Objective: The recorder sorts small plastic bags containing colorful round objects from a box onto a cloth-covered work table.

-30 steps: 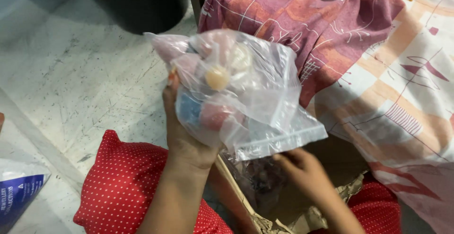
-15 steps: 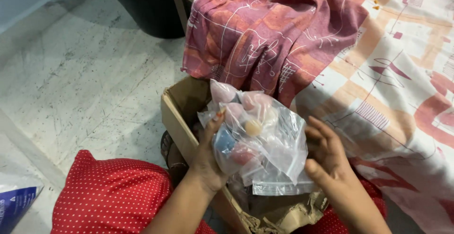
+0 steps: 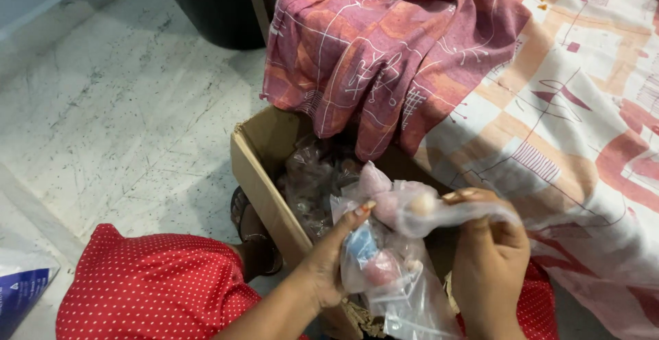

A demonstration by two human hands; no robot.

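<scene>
Now lower than a second ago: the clear plastic bag [image 3: 391,257], then held up high in front of the camera, sits down over the open cardboard box [image 3: 264,175], its bottom end at the box's near edge. Half a second back it was already dropping toward the box. By my reading the bag is on its way into the box, or is being sorted right above it.

Left hand [image 3: 329,257]: fingers clasped round the left side of the bag, thumb tip with painted nail pressed on top near a pink lump. Right hand [image 3: 491,257]: fingers closed on the bag's upper end, pinching the film where it stretches off to the right. Both hands grasp the same bag.

Bag contents: several small rounded pieces, pink, pale cream and one blue, packed together; what they are I cannot tell. A strip of clear film hangs from the bag's near end.

Box contents: another crumpled clear bag [image 3: 316,178] with dark matter inside, lying at the far left of the box interior. The rest of the inside is hidden by the hands and the held bag.

Around: a pink patterned cloth [image 3: 398,51] drapes over the box's far side; a pale printed sheet [image 3: 583,106] spreads to the right. Marble-look floor [image 3: 123,106] to the left. Red dotted garment [image 3: 158,285] at near left. A blue-and-white packet [image 3: 20,292] sits at the near left edge.
</scene>
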